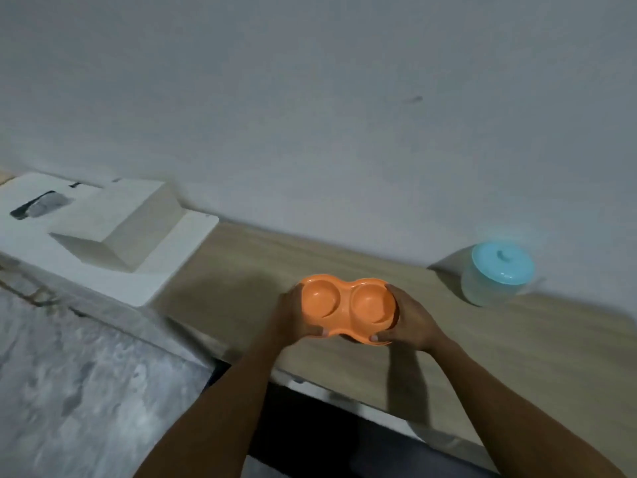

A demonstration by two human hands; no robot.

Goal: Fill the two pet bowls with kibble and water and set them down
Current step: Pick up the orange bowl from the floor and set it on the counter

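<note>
1. Head view, the grip: my left hand [293, 315] and my right hand [413, 319] each curl round one end of the orange double bowl [348, 307], grasping it by the rim. Neither hand is free.
2. Head view, the bowl: it sits between my hands over the wooden counter [241, 288], just inside the near edge. Both wells look dry and empty. Whether its base touches the wood or hangs just above it, I cannot tell.
3. Head view, the axis: the bowl's long axis runs left to right, from one palm to the other, with the wells facing up and tipped a little towards me.
4. Head view, what the next move turns on: the tub with the blue lid [496, 277] stands to the right of the bowl, back near the wall [310, 98] and well apart from it. My right hand is the nearer one. I judge the tub to be the kibble supply, though I cannot make out its contents; the lid is on.
5. Head view, the rest: a white stepped block [113, 232] lies at the far left of the counter, away from my reach.
</note>
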